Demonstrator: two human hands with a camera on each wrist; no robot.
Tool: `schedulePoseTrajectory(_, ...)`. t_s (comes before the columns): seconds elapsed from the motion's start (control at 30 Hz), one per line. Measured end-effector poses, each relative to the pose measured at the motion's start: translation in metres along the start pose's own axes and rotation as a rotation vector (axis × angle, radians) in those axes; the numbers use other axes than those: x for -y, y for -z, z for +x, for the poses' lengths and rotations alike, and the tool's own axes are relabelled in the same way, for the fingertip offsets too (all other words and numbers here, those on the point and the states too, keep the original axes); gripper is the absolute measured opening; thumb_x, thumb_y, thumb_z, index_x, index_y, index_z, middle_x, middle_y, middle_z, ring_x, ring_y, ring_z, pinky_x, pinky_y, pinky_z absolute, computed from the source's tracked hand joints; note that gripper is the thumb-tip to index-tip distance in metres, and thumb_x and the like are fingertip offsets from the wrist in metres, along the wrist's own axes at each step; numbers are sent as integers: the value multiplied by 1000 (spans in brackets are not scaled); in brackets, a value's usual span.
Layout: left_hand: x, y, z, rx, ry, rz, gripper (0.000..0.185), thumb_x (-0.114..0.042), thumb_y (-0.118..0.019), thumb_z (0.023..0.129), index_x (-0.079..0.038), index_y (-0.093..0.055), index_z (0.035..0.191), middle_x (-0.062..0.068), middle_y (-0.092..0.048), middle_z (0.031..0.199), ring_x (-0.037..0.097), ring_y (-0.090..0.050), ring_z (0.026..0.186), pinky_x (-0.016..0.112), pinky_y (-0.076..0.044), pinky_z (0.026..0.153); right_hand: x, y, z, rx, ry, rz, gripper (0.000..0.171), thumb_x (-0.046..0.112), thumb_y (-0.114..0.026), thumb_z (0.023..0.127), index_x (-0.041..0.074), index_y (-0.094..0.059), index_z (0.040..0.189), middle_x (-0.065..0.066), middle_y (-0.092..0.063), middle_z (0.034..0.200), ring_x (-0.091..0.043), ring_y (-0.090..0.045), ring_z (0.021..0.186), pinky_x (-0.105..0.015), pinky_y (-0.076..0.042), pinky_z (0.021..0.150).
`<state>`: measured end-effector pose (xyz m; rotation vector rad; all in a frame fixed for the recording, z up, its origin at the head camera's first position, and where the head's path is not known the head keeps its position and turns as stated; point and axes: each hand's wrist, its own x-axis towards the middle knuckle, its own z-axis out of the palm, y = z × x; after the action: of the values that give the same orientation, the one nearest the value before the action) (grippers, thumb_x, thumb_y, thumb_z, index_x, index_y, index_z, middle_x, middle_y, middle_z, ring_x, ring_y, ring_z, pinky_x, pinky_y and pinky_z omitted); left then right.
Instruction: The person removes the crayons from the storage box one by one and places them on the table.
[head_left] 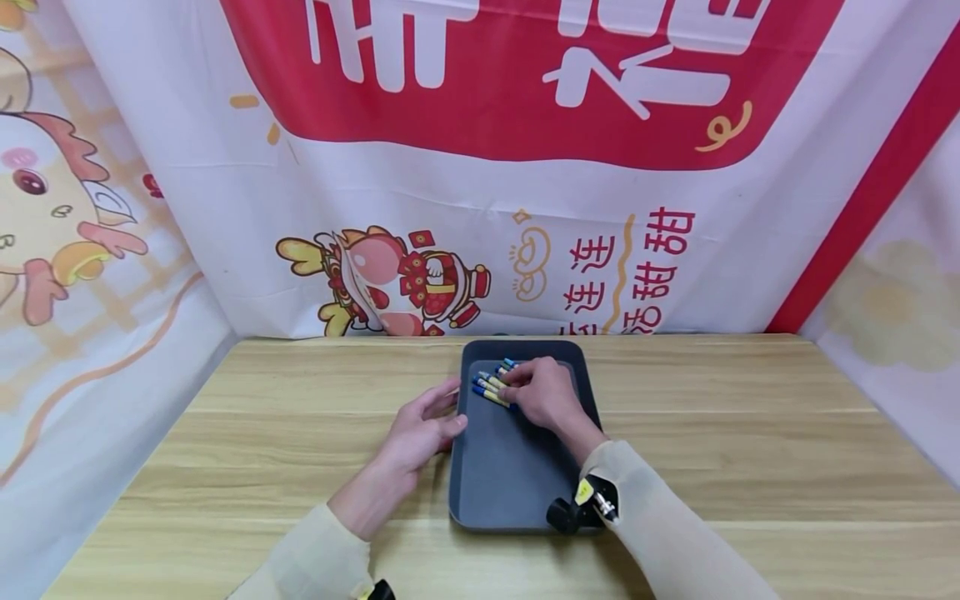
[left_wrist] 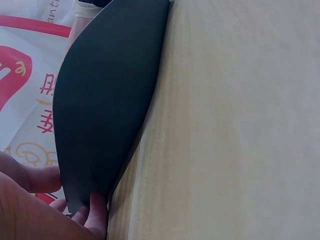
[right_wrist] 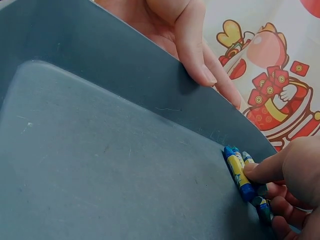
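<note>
While the left hand (head_left: 420, 429) steadies the tray's (head_left: 510, 483) left rim w/ thumb and fingers, the right hand (head_left: 542, 392) pinches crayons (head_left: 491, 387) bunched nr the tray's far-left corner. Prob. light, stiff, snappable, apt to roll; best taken mid-barrel.

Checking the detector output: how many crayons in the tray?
About 4 crayons visible, bunched in the tray at its far left, under the right hand fingertips; more may be hidden beneath it.
</note>
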<state>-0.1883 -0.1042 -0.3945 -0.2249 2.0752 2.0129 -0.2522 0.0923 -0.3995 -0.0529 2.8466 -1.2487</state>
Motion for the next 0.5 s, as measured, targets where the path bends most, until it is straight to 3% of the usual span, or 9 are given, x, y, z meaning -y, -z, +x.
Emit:
schedulePoseTrajectory(0.27, 0, 0, 0, -1, -7, 2, 60, -1, -64, 101, -19, -52, 158, 18, -52, 162, 34, -60, 140, 48, -53, 109, 1, 0, 0, -11, 24, 3, 14, 23, -82, 94, 17, -86, 106, -3, -79, 101, -18, -66, 88, -35, -56, 82)
schedulePoseTrajectory(0.5, 1, 1, 2, 1, 1, 0, 60, -2, -64, 101, -21, -53, 157, 17, -52, 162, 34, -59, 141, 48, -53, 110, 2, 7, -2, -28, 107, 14, 14, 24, -82, 93, 17, -86, 105, -4, -76, 107, -17, -66, 91, -34, -55, 81)
